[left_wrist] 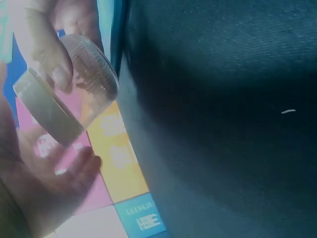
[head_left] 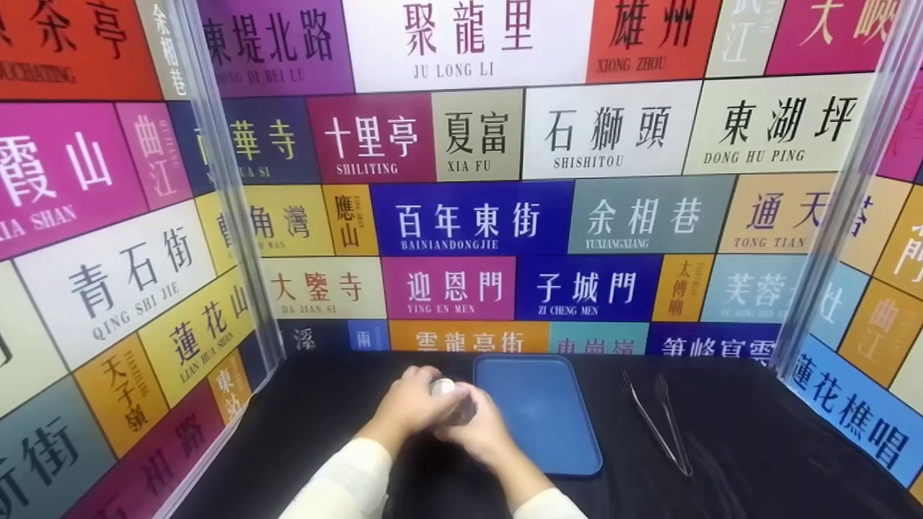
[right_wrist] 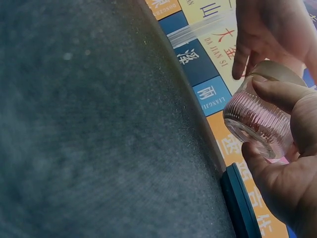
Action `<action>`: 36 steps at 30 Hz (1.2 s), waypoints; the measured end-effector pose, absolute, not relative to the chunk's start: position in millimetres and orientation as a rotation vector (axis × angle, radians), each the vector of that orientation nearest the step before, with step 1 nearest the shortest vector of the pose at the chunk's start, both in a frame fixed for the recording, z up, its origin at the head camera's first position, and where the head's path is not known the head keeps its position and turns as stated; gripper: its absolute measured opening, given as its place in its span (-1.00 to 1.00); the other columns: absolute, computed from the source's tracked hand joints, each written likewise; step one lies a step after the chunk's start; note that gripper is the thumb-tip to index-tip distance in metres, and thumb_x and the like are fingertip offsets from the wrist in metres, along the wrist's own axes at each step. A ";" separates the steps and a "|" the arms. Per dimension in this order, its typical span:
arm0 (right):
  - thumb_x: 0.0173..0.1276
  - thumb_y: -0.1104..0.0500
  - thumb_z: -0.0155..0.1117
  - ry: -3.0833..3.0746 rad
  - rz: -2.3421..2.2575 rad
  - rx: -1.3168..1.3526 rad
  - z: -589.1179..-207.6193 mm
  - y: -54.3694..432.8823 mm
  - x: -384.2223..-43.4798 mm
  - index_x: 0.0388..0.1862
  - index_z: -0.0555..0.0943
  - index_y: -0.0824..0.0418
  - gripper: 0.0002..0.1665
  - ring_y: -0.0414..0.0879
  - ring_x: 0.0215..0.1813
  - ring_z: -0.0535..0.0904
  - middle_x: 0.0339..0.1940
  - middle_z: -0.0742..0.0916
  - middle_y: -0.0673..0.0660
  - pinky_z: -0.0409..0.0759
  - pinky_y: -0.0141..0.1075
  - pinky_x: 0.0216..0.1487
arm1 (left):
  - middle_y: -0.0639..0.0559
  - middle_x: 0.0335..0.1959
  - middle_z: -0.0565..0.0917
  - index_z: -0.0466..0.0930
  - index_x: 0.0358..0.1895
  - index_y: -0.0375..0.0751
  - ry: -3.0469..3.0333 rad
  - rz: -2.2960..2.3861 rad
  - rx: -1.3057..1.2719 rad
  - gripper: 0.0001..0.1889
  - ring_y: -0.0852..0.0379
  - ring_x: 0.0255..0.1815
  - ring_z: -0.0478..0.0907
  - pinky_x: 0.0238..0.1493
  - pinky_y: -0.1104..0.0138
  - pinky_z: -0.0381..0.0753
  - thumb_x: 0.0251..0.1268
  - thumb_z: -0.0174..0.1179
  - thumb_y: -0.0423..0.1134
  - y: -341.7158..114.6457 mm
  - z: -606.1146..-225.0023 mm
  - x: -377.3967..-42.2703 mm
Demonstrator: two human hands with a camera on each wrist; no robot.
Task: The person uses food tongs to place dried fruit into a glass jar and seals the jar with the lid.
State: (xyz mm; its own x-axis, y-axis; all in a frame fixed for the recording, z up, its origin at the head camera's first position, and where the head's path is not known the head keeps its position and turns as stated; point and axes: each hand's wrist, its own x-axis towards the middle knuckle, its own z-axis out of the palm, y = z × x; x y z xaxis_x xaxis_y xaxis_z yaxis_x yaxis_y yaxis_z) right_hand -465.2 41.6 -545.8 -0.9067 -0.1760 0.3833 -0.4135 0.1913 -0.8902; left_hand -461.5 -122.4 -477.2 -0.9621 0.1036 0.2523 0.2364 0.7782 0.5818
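Observation:
A small clear jar with ribbed sides (right_wrist: 257,114) and a pale lid (left_wrist: 47,106) is held up between both hands. My right hand (head_left: 483,425) grips the body of the jar, thumb on its side near the lid, as the right wrist view shows. Around the lid's side is my left hand (head_left: 411,404), fingers spread and loosely bent. In the left wrist view its fingers (left_wrist: 74,173) lie beside the lid, with a gap showing. The jar tilts in both wrist views.
Just right of the hands lies a blue tray (head_left: 537,411) on a black tabletop (head_left: 324,404). Metal tongs (head_left: 667,432) rest farther right, arms spread. Clear panels (head_left: 245,216) stand at the sides before walls of colourful signs.

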 end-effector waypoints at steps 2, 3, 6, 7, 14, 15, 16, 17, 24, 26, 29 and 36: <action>-0.09 0.16 0.75 -2.281 1.779 0.547 -546.0 41.7 -465.3 0.40 0.58 0.25 -0.01 0.11 0.35 0.61 0.35 0.69 0.27 0.58 -0.01 0.48 | -0.11 0.12 0.69 0.67 0.16 -0.15 -2.759 -0.918 -0.262 -0.25 -0.07 0.09 0.64 0.26 -0.06 0.68 0.17 0.35 0.43 -122.0 -476.7 -462.4; -0.09 0.15 0.76 -2.287 1.774 0.537 -546.0 41.8 -465.2 0.41 0.57 0.25 0.00 0.13 0.37 0.60 0.37 0.68 0.27 0.56 0.02 0.50 | -0.10 0.07 0.71 0.68 0.12 -0.16 -2.749 -0.922 -0.301 -0.31 -0.04 0.04 0.64 0.23 -0.03 0.69 0.17 0.39 0.36 -122.5 -476.8 -463.3; -0.09 0.13 0.76 -2.314 1.757 0.508 -545.7 42.5 -464.4 0.44 0.55 0.26 0.04 0.20 0.42 0.56 0.41 0.65 0.32 0.51 0.13 0.55 | -0.17 0.12 0.73 0.68 0.17 -0.28 -2.705 -0.996 -0.480 -0.36 -0.05 0.10 0.64 0.29 -0.03 0.69 0.16 0.45 0.13 -126.7 -478.8 -466.0; -0.09 0.14 0.76 -2.320 1.769 0.503 -545.5 42.8 -464.2 0.46 0.54 0.26 0.06 0.22 0.43 0.56 0.43 0.64 0.33 0.51 0.16 0.56 | -0.19 0.17 0.72 0.67 0.22 -0.31 -2.693 -1.033 -0.530 -0.34 -0.06 0.15 0.64 0.33 -0.04 0.68 0.15 0.46 0.08 -128.5 -479.6 -466.6; -0.09 0.11 0.77 -2.349 1.804 0.474 -544.6 44.1 -462.5 0.53 0.47 0.32 0.16 0.28 0.50 0.52 0.49 0.60 0.38 0.45 0.20 0.61 | -0.11 0.25 0.71 0.65 0.30 -0.28 -2.647 -1.207 -0.727 -0.34 -0.02 0.21 0.61 0.34 0.02 0.65 0.05 0.50 -0.14 -136.7 -483.4 -469.7; -0.09 0.12 0.77 -2.343 1.803 0.483 -544.9 44.0 -462.4 0.53 0.46 0.33 0.16 0.28 0.49 0.53 0.48 0.61 0.38 0.46 0.20 0.60 | -0.09 0.23 0.72 0.67 0.27 -0.27 -2.639 -1.212 -0.752 -0.36 0.00 0.19 0.60 0.33 0.05 0.65 0.03 0.49 -0.18 -136.5 -483.2 -469.9; -0.09 0.12 0.77 -2.335 1.807 0.491 -545.0 43.9 -462.2 0.53 0.47 0.33 0.15 0.27 0.47 0.55 0.47 0.62 0.38 0.47 0.19 0.59 | -0.06 0.20 0.72 0.68 0.24 -0.24 -2.631 -1.213 -0.773 -0.39 0.02 0.18 0.60 0.31 0.08 0.65 0.01 0.48 -0.21 -136.0 -483.0 -469.9; -0.08 0.12 0.77 -2.329 1.804 0.498 -545.3 43.8 -462.2 0.52 0.47 0.33 0.15 0.26 0.46 0.55 0.46 0.63 0.38 0.48 0.18 0.58 | -0.05 0.18 0.73 0.69 0.21 -0.24 -2.622 -1.217 -0.790 -0.41 0.02 0.17 0.60 0.31 0.08 0.64 -0.01 0.47 -0.24 -135.2 -483.1 -470.3; -0.05 0.23 0.73 -2.281 1.832 0.535 -545.2 42.3 -462.4 0.46 0.52 0.31 0.03 0.19 0.40 0.61 0.40 0.67 0.34 0.54 0.13 0.54 | -0.13 0.41 0.60 0.60 0.37 -0.18 -2.651 -1.106 -0.529 -0.32 -0.17 0.40 0.55 0.51 -0.12 0.54 0.21 0.41 0.06 -121.4 -479.4 -465.6; -0.05 0.22 0.73 -2.277 1.822 0.528 -545.3 41.8 -462.4 0.46 0.52 0.31 0.02 0.19 0.40 0.60 0.40 0.66 0.33 0.53 0.12 0.55 | -0.14 0.47 0.57 0.57 0.43 -0.13 -2.686 -1.033 -0.321 -0.23 -0.23 0.46 0.52 0.54 -0.18 0.50 0.29 0.32 0.29 -116.6 -477.7 -464.0; -0.06 0.17 0.75 -2.277 1.779 0.519 -546.0 42.0 -462.6 0.43 0.55 0.30 0.01 0.17 0.38 0.61 0.38 0.68 0.31 0.52 0.11 0.55 | -0.15 0.48 0.57 0.53 0.47 -0.10 -2.728 -0.949 -0.098 -0.11 -0.26 0.46 0.54 0.52 -0.19 0.51 0.26 0.24 0.48 -112.5 -476.2 -462.2; -0.04 0.14 0.74 -2.304 1.785 0.500 -545.6 42.3 -464.6 0.42 0.56 0.26 -0.02 0.11 0.35 0.63 0.35 0.70 0.26 0.56 0.05 0.51 | -0.13 0.29 0.70 0.60 0.34 -0.14 -2.747 -0.965 -0.207 -0.17 -0.09 0.26 0.64 0.43 -0.08 0.62 0.19 0.39 0.40 -116.1 -481.1 -461.4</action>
State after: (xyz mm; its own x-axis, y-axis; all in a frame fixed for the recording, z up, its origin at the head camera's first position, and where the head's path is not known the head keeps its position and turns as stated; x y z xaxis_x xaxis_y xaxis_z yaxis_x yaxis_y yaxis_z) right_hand -464.6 42.3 -545.6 -0.9263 -0.1501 0.3456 -0.3721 0.2209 -0.9015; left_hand -461.4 -116.1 -481.1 -0.9654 0.0586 0.2542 0.2047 0.7741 0.5990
